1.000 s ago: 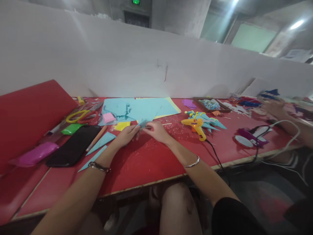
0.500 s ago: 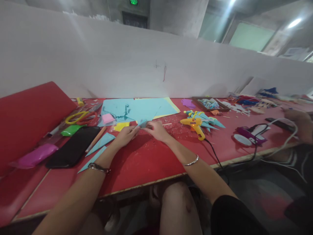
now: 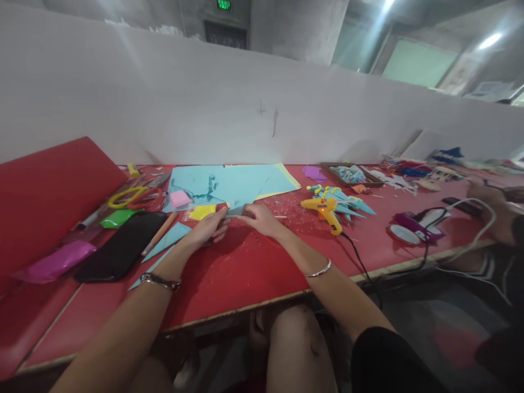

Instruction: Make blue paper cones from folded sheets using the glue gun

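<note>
One piece of blue paper sat pinched between the fingers of the left hand and right hand, two blue triangles left, one glue gun right, the left hand slightly farther from the right than earlier, over a red surface before a white wall.

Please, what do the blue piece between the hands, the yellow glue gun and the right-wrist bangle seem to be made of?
Blue piece: probably matte paper or card, coloured like the sheets behind. Yellow glue gun: likely plastic, smooth, moulded-looking body. Bangle: perhaps polished metal, silvery with bright glints.
</note>
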A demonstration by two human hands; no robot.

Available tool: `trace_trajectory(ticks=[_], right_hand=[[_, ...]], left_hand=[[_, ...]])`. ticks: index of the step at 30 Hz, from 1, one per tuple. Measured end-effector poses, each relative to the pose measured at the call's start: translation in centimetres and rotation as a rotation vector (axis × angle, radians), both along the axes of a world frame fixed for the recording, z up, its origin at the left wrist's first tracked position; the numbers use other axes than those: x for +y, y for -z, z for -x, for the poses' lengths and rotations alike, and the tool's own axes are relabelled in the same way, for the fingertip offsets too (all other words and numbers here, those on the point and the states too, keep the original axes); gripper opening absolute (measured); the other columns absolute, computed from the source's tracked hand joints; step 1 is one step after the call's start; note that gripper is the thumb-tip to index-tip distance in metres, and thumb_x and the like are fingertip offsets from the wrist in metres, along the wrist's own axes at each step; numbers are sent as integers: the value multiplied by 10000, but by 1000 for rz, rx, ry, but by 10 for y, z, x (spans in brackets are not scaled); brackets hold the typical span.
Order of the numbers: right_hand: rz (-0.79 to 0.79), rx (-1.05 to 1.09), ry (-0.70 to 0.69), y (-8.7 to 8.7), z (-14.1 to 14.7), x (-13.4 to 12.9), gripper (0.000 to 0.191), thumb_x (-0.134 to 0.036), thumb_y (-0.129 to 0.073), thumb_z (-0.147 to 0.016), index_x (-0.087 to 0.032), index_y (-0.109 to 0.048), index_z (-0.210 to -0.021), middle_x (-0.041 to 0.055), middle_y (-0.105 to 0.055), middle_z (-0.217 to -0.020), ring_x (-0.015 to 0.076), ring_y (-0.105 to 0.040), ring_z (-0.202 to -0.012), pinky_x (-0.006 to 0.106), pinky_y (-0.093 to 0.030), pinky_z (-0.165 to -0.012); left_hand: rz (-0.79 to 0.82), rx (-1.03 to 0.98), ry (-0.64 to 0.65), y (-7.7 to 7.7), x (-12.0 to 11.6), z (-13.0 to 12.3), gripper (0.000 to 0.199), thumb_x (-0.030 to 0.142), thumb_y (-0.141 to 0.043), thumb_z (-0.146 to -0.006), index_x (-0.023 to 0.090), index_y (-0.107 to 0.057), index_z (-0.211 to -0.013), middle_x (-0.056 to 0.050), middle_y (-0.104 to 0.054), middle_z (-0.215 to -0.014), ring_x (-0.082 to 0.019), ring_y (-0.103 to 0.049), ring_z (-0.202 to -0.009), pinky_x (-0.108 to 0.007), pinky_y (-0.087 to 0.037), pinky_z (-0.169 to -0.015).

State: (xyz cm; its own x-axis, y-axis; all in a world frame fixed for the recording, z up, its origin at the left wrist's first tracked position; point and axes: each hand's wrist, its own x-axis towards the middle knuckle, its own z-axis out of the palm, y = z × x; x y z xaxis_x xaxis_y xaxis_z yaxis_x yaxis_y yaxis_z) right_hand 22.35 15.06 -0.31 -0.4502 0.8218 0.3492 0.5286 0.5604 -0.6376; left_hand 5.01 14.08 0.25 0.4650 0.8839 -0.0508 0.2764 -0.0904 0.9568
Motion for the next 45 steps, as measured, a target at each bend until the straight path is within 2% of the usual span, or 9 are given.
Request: trace_trajectory(ticks=[7, 12, 18, 21, 24, 30, 36, 41, 45], right_hand=[[236, 302, -152, 2, -4, -1, 241, -340, -589, -719, -119, -577, -814, 0, -569, -698, 100, -506, -629, 229, -410, -607], [343, 334, -217, -6, -8, -4, 214, -333, -572, -726, -132, -559, -801, -27, -526, -633, 77, -473, -501, 209, -381, -489], [180, -5, -153, -14, -11, -11, 308, -369, -495, -804, -127, -573, -629, -24, -498, -501, 80, -457, -507, 203, -324, -520], [125, -48, -156, -15, -9, -13, 285, -354, -469, -825, -131, -624, -739, -2, -573, -598, 93, -497, -576, 204, -343, -569], [94, -65, -145, -15, -7, -14, 268, -328, -456, -834, -140, -647, -834, 1, -592, -641, 105, -500, -598, 207, -346, -583], [76, -42, -156, -18, -5, -14, 229, -266, -451, -841, -145, -643, -813, 3, -586, -691, 116, -505, -694, 217, -353, -661], [355, 114, -232, -27, -8, -16, 241, -268, -427, -849, -133, -567, -707, -55, -418, -514, 71, -390, -506, 211, -324, -549], [555, 199, -303, -36, -14, -20, 290, -367, -446, -842, -148, -530, -671, -70, -378, -470, 57, -327, -457, 209, -289, -497], [641, 228, -337, -36, -18, -20, 326, -438, -464, -821, -147, -523, -685, -74, -367, -451, 48, -291, -427, 204, -229, -439]], left_hand=[[-219, 133, 3, 1, -3, 1, 474, 549, -278, -824, 201, -329, -505, 61, -315, -365, -71, -315, -335, -215, -262, -385], [-332, 275, 2, -2, -5, 3, 431, 502, -268, -831, 207, -332, -524, 53, -357, -371, -93, -347, -360, -225, -277, -411], [-526, 450, -45, -6, -3, 3, 347, 413, -360, -792, 203, -378, -517, 40, -410, -360, -112, -398, -398, -223, -265, -449], [-554, 441, -22, -6, -2, 3, 339, 412, -375, -782, 198, -397, -520, 46, -413, -368, -105, -399, -407, -212, -260, -449], [-542, 396, -7, -6, -2, 3, 351, 433, -389, -773, 191, -417, -520, 54, -409, -370, -94, -391, -403, -203, -261, -443], [-362, 287, -32, -6, -3, 2, 378, 483, -371, -776, 191, -427, -542, 63, -381, -319, -89, -365, -340, -201, -277, -402], [-496, 282, -54, -6, -7, -1, 395, 476, -366, -789, 175, -459, -550, 37, -432, -434, -92, -413, -439, -206, -324, -463], [-757, 304, -253, -8, -12, -4, 333, 452, -533, -724, 186, -553, -922, -8, -605, -815, -112, -506, -627, -216, -394, -605], [-921, 405, -256, -10, -16, -4, 333, 483, -503, -758, 195, -588, -901, -17, -614, -737, -134, -527, -625, -237, -391, -638]])
